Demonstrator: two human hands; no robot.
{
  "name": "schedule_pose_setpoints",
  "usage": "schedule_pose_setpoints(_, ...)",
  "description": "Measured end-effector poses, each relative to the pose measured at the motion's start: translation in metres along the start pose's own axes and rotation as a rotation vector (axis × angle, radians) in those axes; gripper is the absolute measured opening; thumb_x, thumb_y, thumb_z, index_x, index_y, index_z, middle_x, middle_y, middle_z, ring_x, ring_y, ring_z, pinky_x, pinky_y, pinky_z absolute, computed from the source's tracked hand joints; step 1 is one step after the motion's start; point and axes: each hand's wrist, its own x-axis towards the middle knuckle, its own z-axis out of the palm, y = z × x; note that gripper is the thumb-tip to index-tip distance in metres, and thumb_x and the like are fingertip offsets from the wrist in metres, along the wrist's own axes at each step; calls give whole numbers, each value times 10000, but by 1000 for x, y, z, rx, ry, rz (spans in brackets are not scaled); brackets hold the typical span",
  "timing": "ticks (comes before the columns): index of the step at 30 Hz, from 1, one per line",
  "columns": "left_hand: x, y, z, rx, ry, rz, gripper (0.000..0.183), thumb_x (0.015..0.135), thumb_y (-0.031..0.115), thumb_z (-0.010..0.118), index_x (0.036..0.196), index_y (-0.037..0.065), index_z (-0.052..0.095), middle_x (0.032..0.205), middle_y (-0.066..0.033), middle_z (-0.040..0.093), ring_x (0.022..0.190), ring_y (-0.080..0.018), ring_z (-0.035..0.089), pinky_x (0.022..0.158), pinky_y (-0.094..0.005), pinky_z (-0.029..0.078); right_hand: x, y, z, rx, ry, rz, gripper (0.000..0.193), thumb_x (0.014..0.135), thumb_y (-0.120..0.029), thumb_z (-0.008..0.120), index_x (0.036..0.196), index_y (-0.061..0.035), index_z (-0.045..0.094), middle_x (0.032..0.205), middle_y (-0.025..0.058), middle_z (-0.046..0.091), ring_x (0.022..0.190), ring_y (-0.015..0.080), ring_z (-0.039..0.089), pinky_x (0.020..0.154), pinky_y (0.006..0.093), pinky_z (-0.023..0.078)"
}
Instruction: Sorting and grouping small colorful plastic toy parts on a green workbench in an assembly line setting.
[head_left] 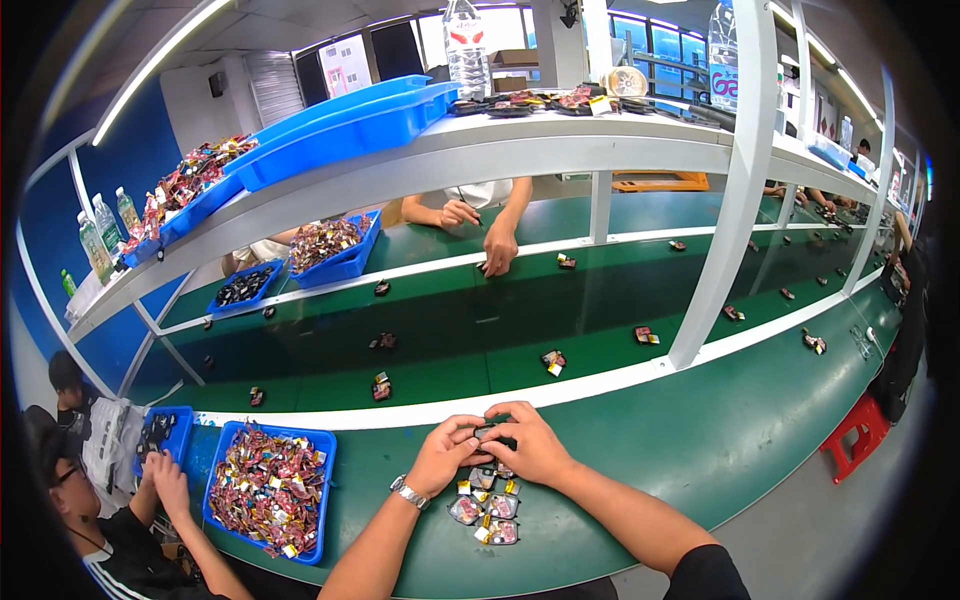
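Over the green bench, my left hand (pixel 442 460) and my right hand (pixel 532 447) meet with fingertips closed on one small dark-edged casing (pixel 486 433). My fingers cover most of this casing, so its inside cannot be made out. Just below them lies a cluster of several small clear-and-dark casings (pixel 503 507), with reddish circuit boards and white-and-yellow tabs. To the left of my left forearm stands a blue tray (pixel 329 482), heaped with reddish circuit boards bearing yellow and white pieces.
Beyond a white rail (pixel 420 420), a dark green conveyor belt (pixel 480 345) carries scattered assemblies. A white post (pixel 735 200) rises at right, under a shelf with blue trays (pixel 350 140). One co-worker (pixel 135 530) sits at left; another person's hand (pixel 500 247) reaches in opposite.
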Motion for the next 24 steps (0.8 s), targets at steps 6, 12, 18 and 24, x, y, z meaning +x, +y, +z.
schedule_pose_setpoints(6,2,-4,-5,-22,-17,13,278,982,30,479,1257,5,447,1187,-154,592,1087,-226,622,934,-376,557,0,-4,5,-45,88,-43,135,791,-139,738,914,-83,736,1153,73,617,1092,268,552,906,368,495)
schedule_pose_setpoints(12,2,-3,-3,-44,-27,27,268,984,29,475,1249,5,451,1184,-157,596,1084,-228,624,935,-387,554,-2,2,13,56,135,5,147,788,-126,734,930,-94,745,1141,62,635,1081,264,578,917,366,493)
schedule_pose_setpoints(18,2,-3,-4,-43,-17,12,263,983,27,475,1245,15,457,1179,-156,601,1079,-226,626,931,-387,556,-3,7,15,101,86,83,169,798,-118,713,962,-107,751,1145,60,653,1105,256,589,964,365,469)
schedule_pose_setpoints(24,1,-5,-5,-48,10,-2,255,983,19,471,1238,18,460,1180,-156,602,1076,-222,628,925,-374,558,-3,9,17,178,58,131,168,808,-119,708,970,-104,750,1171,62,646,1122,244,585,972,360,465)
